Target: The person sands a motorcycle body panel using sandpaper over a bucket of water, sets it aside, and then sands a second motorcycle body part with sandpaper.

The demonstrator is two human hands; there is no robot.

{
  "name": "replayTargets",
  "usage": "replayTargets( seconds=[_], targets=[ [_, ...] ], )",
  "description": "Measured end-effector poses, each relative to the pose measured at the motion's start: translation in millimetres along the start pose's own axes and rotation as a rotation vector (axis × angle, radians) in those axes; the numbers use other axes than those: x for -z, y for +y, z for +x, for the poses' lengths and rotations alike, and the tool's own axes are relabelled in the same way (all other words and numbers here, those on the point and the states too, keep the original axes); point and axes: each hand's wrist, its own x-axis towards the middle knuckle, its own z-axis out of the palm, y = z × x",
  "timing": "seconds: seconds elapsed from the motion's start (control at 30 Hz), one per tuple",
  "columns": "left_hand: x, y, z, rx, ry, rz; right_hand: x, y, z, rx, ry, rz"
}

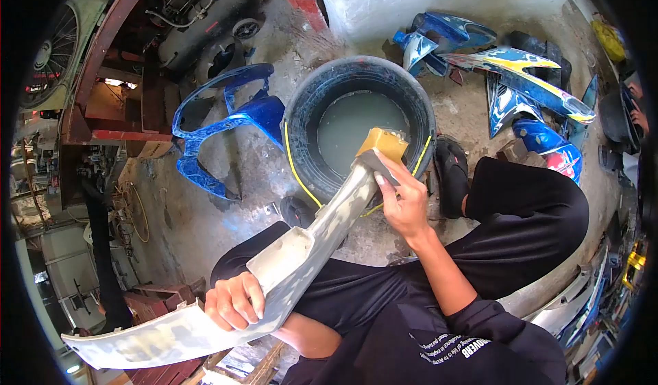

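Note:
A long, curved motorcycle body panel [301,255], sanded to patchy white and grey, slants across my lap from lower left toward the bucket. My left hand [234,303] is wrapped round its edge near the lower middle. At the panel's upper end, my right hand [404,200] is closed on a folded sheet of sandpaper [385,142], dark grey with a yellow-brown side, and presses it to the panel. That end reaches over the rim of a black bucket [301,104] of cloudy water [360,121] with a yellow handle.
A blue fairing frame [236,121] lies on the concrete floor left of the bucket. Several blue, white and yellow fairings [524,76] are piled at right. A red metal rack [113,56] stands at upper left. More panels [582,303] lean at lower right.

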Motion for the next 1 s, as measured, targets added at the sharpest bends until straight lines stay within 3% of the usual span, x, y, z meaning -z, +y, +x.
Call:
replayTargets(
  seconds=[0.1,0.17,0.3,0.37,0.43,0.47,0.7,0.77,0.83,1.0],
  targets=[
    [2,-2,0,0.021,-0.019,0.002,-3,11,1,-0.204,0.053,0.003],
    [2,-5,0,0.02,-0.029,-0.024,0,18,2,-0.212,0.089,-0.041],
    [4,-1,-3,0.008,-0.012,0.003,-2,-3,-6,-0.067,-0.031,0.078],
    [5,0,-2,0.027,-0.053,0.029,-8,11,-7,0.038,0.016,-0.039],
    [5,-1,0,0.055,-0.074,0.03,-4,22,-2,-0.2,0.082,-0.053],
    [5,-3,0,0.079,-0.094,0.026,-1,23,2,-0.221,0.137,-0.04],
    [8,-1,0,0.058,-0.091,0.006,-10,16,-11,0.044,0.037,-0.015],
    [8,-4,1,0.104,-0.135,0.022,-6,22,-3,-0.188,0.108,-0.043],
    [7,-8,3,0.121,-0.144,0.008,0,35,1,-0.282,0.122,-0.146],
    [14,-5,5,0.082,-0.203,-0.001,-15,11,-13,-0.038,0.02,0.029]
  ],
)
